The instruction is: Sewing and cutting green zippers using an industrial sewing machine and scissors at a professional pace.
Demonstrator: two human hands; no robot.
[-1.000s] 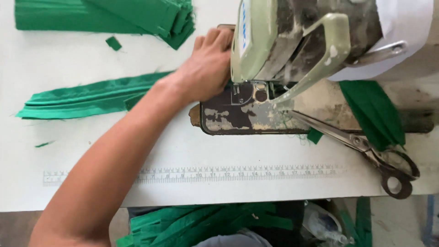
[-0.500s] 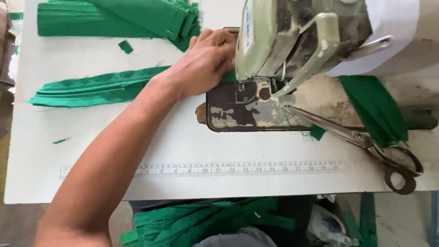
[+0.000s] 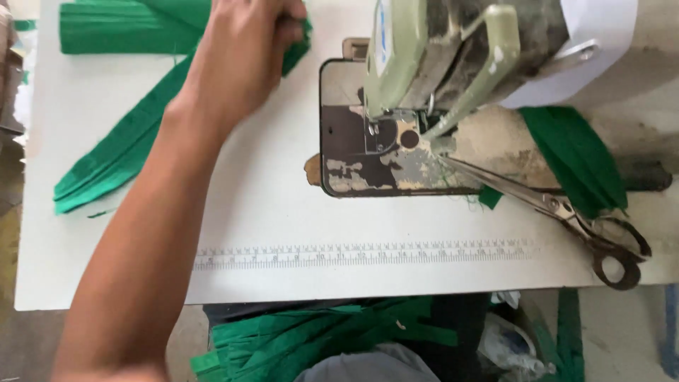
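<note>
fabric stack (image 3: 120,28) under left hand's (image 3: 244,53) curled fingers (image 3: 286,28)

Item 1: small blue rectangular label with pale lettering (image 3: 382,32), fixed upright on the left face of the pale green sewing machine head (image 3: 403,64), near the top edge of the view; narrow, seen at a steep angle, its print too small to read.

Item 2: long printed measuring scale strip, pale grey tick marks and numerals (image 3: 368,253), set flat along the front part of the white tabletop (image 3: 269,212), running left to right, parallel to the near edge, just in front of the worn dark metal machine bed plate (image 3: 346,155).

Packages, signs, screens: none visible.
</note>
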